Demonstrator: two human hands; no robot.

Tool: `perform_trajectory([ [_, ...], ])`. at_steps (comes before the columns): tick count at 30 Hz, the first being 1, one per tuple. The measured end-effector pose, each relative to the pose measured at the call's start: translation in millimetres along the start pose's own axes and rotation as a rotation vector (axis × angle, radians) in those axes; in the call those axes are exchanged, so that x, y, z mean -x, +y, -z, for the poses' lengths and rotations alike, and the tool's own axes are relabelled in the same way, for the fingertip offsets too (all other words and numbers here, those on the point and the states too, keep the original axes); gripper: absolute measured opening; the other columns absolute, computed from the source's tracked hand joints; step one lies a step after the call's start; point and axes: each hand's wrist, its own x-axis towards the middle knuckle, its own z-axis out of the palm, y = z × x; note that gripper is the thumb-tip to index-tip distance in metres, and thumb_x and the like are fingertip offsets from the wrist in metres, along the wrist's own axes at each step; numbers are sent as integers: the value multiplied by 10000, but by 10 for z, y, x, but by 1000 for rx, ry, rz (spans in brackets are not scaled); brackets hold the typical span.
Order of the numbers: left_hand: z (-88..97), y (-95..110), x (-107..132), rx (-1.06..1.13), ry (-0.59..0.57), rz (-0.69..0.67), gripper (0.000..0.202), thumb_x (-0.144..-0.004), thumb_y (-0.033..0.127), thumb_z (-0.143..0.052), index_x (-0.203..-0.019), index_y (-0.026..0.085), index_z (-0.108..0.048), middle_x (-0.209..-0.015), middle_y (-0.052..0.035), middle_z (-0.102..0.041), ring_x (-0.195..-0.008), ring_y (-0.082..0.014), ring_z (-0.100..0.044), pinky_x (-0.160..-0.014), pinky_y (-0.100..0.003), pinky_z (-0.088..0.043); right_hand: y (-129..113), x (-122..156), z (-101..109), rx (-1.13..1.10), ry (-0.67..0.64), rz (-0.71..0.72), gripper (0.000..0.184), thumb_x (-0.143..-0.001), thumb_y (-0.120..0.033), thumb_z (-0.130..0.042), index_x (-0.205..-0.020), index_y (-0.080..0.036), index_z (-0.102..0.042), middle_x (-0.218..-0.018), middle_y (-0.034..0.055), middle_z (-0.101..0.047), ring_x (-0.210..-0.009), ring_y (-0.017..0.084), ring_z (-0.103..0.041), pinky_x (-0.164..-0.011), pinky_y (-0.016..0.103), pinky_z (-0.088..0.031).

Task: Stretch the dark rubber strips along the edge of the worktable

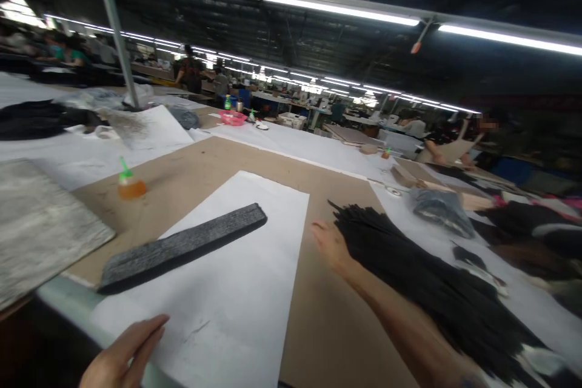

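Observation:
My right hand (pixel 331 244) reaches across the brown board and rests against the left edge of a long bundle of black hair (pixel 422 279); its fingers are tucked at the strands and mostly hidden. My left hand (pixel 125 354) lies at the near edge of a white paper sheet (pixel 245 291), fingers stretched out and empty. A flat dark grey bar (pixel 182 247) lies slantwise on that sheet.
A small orange bottle with a green cap (pixel 130 182) stands on the brown board (pixel 200 163). A grey slab (pixel 36 224) sits at the left. A clear bag (pixel 439 209) and more dark hair lie to the right. Other people work at far tables.

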Motion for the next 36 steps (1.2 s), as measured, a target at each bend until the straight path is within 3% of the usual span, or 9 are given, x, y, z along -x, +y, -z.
perform_trajectory([
  [3,158,233,-7,-97,-41,-146,278,-869,371,-430,-947,229,-656,-937,-49,-668,-865,-193,-623,-775,-258,-519,-1119,-229,-191,-172,-2,341,173,-871,-188,-470,-979,-202,-605,-1062,50,-573,-943,178,-516,-857,319,-390],
  [5,233,312,-39,-190,-43,-192,281,-893,250,-376,-950,199,-646,-962,-72,-651,-902,-195,-602,-808,-299,-507,-1722,-310,-259,-240,5,506,129,-852,-204,-518,-955,-203,-595,-1062,53,-562,-943,189,-510,-852,329,-388],
  [8,286,301,-98,-301,-37,-188,288,-877,130,-349,-928,160,-631,-981,-95,-631,-949,-210,-575,-837,-355,-491,-2367,-458,-340,-277,25,647,124,-831,-192,-553,-952,-202,-581,-1042,58,-556,-945,199,-499,-842,333,-378],
  [11,278,254,-127,-344,-47,-149,260,-850,73,-367,-905,136,-613,-984,-105,-613,-950,-215,-562,-835,-372,-478,-2751,-607,-434,-232,49,722,125,-839,-162,-526,-950,-197,-571,-963,61,-561,-919,201,-493,-824,331,-364],
  [17,172,176,-199,-373,-91,-132,210,-817,36,-396,-833,135,-581,-894,-73,-595,-908,-201,-542,-824,-357,-454,-3017,-713,-636,-39,104,844,178,-835,-54,-438,-880,-172,-562,-851,59,-552,-812,189,-484,-742,322,-347],
  [21,150,148,-254,-401,-134,-100,187,-811,48,-405,-759,150,-553,-808,-37,-582,-806,-179,-533,-786,-328,-457,-3087,-731,-673,2,53,869,151,-804,-47,-470,-833,-167,-557,-825,59,-554,-783,190,-491,-711,314,-341],
  [27,136,149,-388,-416,-164,-160,137,-778,65,-442,-790,143,-554,-839,-53,-582,-804,-186,-534,-813,-333,-449,-3127,-882,-553,-103,-172,672,171,-817,-51,-427,-823,-181,-537,-861,39,-580,-803,164,-531,-660,274,-324],
  [32,76,120,-570,-494,-123,-249,267,-756,72,-455,-1006,74,-547,-1057,-137,-567,-1067,-247,-477,-985,-383,-344,-3107,-1032,-483,-151,-278,624,182,-881,-142,-380,-821,-201,-541,-821,-2,-601,-716,122,-550,-596,252,-315],
  [36,27,15,-642,-634,-90,-81,253,-756,22,-413,-957,61,-562,-957,-144,-578,-963,-253,-516,-936,-411,-369,-3117,-1040,-480,-153,-279,615,194,-890,-149,-365,-863,-198,-551,-865,12,-610,-766,128,-566,-627,248,-335],
])
